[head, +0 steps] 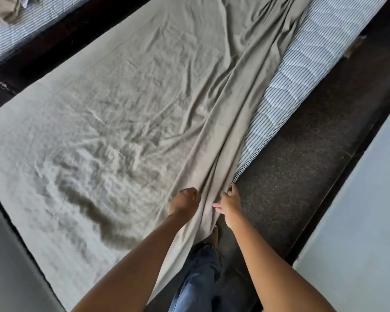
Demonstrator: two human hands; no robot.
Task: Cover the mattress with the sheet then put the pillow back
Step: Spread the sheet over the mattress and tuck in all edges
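A wrinkled grey-beige sheet [113,113] lies over most of the striped mattress [302,70]. Along the right side the sheet is bunched into long folds, leaving a strip of the mattress bare. At the mattress's near right corner my left hand [185,200] grips a bunch of the sheet in a fist. My right hand [229,204] pinches the sheet's edge just beside that corner. The gathered cloth hangs down between my arms toward the floor. No pillow shows on this bed.
A dark speckled floor [302,167] runs along the bed's right side, bounded by a pale wall or panel [358,221]. A second striped mattress [14,25] with crumpled cloth [11,7] on it lies at the upper left. My jeans leg [196,278] stands below the hands.
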